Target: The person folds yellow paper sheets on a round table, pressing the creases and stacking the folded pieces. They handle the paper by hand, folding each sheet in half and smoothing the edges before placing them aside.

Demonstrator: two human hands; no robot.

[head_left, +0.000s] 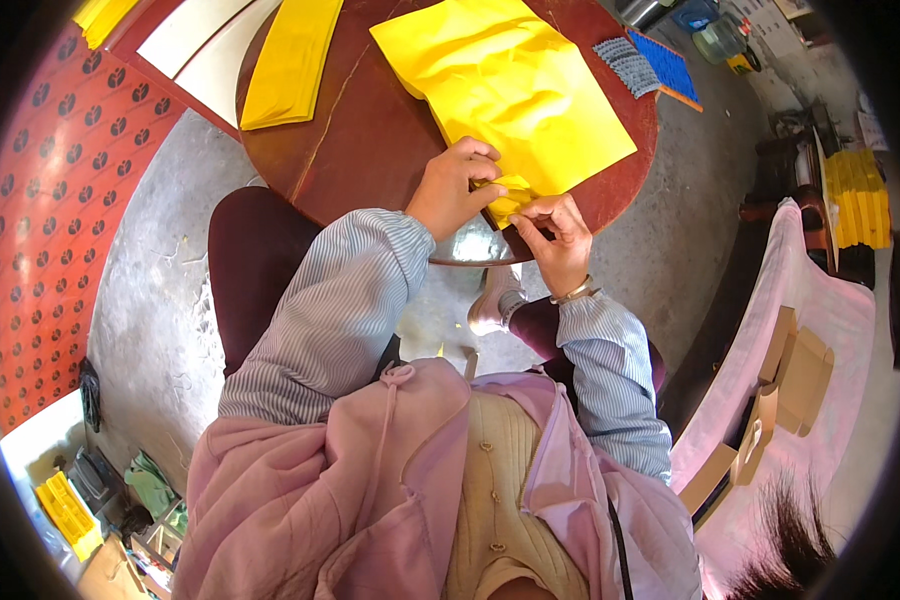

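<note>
On the table (360,150), your right grip (560,235) pinches the yellow sheet's (515,95) near end; your left grip (450,190) seems to pinch it too, fingertips partly hidden. Keep tension even.

We wear a pink jacket (290,480) with a tied drawstring (398,374), open over a ribbed beige top (520,470) bearing small ornaments (497,547). Our sleeves (320,310) are finely striped blue-grey and white; our trousers (255,260) are dark maroon. A gold-toned bracelet (574,292) shows too.
</note>
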